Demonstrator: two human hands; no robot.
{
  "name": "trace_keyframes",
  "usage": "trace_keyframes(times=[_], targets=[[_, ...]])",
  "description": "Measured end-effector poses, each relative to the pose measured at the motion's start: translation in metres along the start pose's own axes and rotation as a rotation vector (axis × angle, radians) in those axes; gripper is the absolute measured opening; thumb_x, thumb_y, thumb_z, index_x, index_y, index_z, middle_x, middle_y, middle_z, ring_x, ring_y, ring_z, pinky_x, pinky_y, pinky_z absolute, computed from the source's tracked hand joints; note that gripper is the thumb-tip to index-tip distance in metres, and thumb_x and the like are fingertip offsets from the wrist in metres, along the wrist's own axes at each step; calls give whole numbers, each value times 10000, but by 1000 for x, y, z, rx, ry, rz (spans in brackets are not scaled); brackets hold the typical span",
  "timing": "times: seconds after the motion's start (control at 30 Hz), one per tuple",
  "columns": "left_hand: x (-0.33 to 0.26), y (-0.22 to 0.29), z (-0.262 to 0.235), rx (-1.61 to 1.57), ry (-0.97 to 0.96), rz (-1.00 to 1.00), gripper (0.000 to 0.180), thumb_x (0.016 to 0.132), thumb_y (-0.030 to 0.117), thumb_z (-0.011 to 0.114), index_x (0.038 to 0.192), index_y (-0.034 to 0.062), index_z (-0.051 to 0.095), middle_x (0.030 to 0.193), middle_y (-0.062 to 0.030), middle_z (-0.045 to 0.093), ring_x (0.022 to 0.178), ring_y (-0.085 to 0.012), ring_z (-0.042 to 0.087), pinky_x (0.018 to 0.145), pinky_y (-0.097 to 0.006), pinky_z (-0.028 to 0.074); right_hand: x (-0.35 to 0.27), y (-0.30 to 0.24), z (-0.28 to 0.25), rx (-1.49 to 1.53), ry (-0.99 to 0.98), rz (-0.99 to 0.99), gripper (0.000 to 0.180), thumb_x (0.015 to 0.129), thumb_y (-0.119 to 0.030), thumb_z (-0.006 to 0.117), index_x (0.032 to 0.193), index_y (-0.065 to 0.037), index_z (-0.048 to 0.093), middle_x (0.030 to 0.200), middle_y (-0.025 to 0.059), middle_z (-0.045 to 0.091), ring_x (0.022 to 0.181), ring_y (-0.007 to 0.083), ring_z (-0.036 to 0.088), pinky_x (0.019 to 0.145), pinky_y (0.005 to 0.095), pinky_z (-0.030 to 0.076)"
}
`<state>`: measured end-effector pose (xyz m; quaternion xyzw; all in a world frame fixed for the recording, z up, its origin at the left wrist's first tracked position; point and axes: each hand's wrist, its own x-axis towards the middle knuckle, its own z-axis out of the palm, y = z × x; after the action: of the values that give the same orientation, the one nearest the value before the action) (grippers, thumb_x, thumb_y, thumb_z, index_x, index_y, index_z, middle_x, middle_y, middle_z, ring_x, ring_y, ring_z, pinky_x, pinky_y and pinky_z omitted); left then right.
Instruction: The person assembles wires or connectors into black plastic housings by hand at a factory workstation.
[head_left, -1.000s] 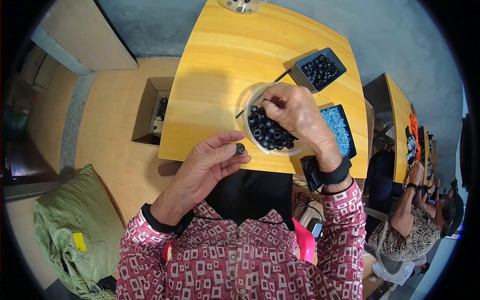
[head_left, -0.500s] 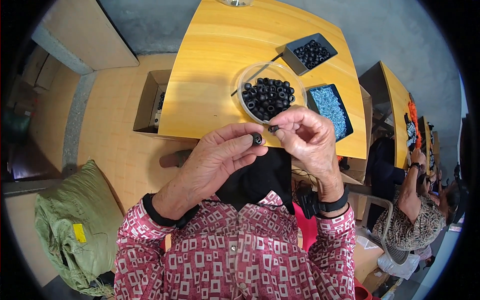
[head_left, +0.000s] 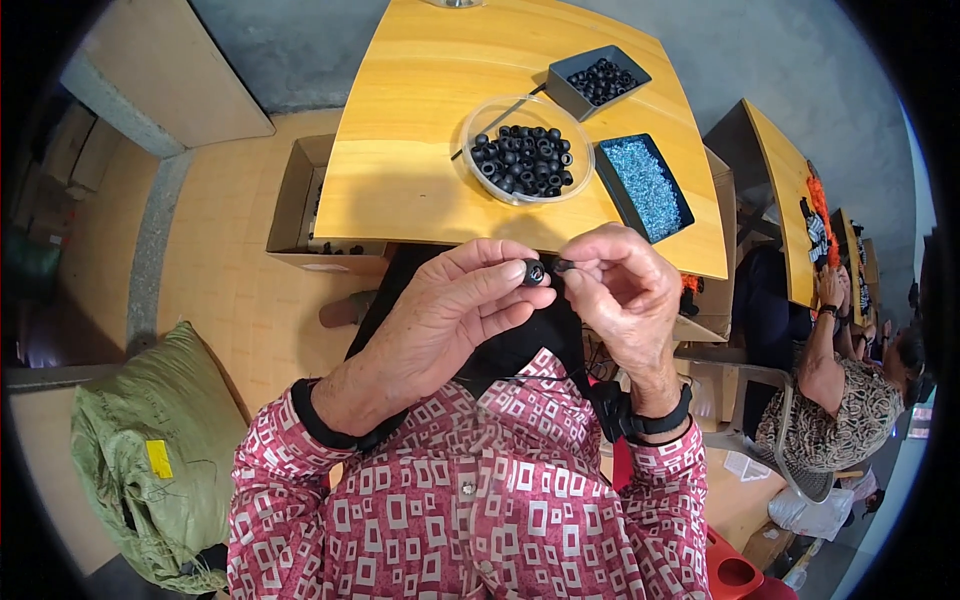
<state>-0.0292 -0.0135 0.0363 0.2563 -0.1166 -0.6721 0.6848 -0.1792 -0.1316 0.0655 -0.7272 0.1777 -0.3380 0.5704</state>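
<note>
Black bead [head_left: 535, 272] is pinched between the thumb and fingers of your left hand [head_left: 450, 300], in front of the near table edge, with its hollow end showing. Your right hand [head_left: 625, 295] pinches a small dark piece [head_left: 564, 266] between thumb and forefinger, just beside the bead; you cannot tell from this view whether the two touch. Black straps [head_left: 663, 418] circle both your wrists, below which come your patterned red-and-white sleeves [head_left: 655, 480].

Beyond your hands, on the yellow wooden table [head_left: 400, 110], stands a round clear tub [head_left: 520, 199] of more black beads [head_left: 525, 160]. To its right you have a dark tray [head_left: 617, 198] of pale blue bits [head_left: 645, 185], and farther back a grey tray [head_left: 568, 98] holding small black pieces [head_left: 602, 82]. A thin dark stick [head_left: 510, 112] slants by the tub.

Left of the table, an open cardboard box [head_left: 287, 210] sits on the floor, and nearer you is a green sack [head_left: 150, 470]. At your far right, a co-worker [head_left: 840, 405] sits by another table [head_left: 770, 180].
</note>
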Motion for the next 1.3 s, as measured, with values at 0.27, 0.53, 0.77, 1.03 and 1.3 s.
trace_keyframes(times=[0.27, 0.53, 0.77, 1.03, 1.3], targets=[[-9, -6, 7, 18, 32, 12, 272, 934, 65, 556, 1198, -1, 554, 1068, -87, 637, 992, -173, 653, 854, -236, 548, -21, -7, 6, -3, 48, -34, 222, 758, 125, 627, 954, 21, 636, 892, 51, 607, 764, 64, 548, 654, 186, 444], [-11, -9, 6, 76, -16, -2, 257, 934, 69, 552, 1185, 16, 553, 1050, -68, 638, 982, -154, 653, 845, -221, 539, -27, -4, 6, -61, 53, -128, 225, 752, 129, 624, 950, 23, 644, 913, 59, 608, 777, 72, 562, 657, 192, 454], [-12, -12, 9, 86, -39, -5, 261, 929, 34, 545, 1190, 22, 558, 1070, -82, 638, 988, -161, 652, 817, -211, 552, -31, -2, 5, -85, 63, -104, 236, 744, 123, 625, 954, 19, 652, 946, 76, 617, 780, 78, 564, 659, 197, 459], [-13, -13, 9, 43, -44, 9, 238, 903, 20, 586, 1140, 2, 576, 1075, -102, 632, 1000, -202, 652, 843, -229, 549, -30, 0, 1, -76, 22, -201, 199, 783, 66, 688, 975, 24, 657, 944, 89, 632, 791, 101, 590, 667, 209, 479], [-12, -12, 2, 63, -77, -10, 252, 919, 10, 559, 1171, 6, 563, 1089, -107, 631, 1022, -201, 646, 844, -238, 565, -32, -1, -4, -49, 14, -79, 198, 778, 66, 702, 971, 55, 660, 916, 120, 642, 729, 127, 627, 627, 212, 518]])
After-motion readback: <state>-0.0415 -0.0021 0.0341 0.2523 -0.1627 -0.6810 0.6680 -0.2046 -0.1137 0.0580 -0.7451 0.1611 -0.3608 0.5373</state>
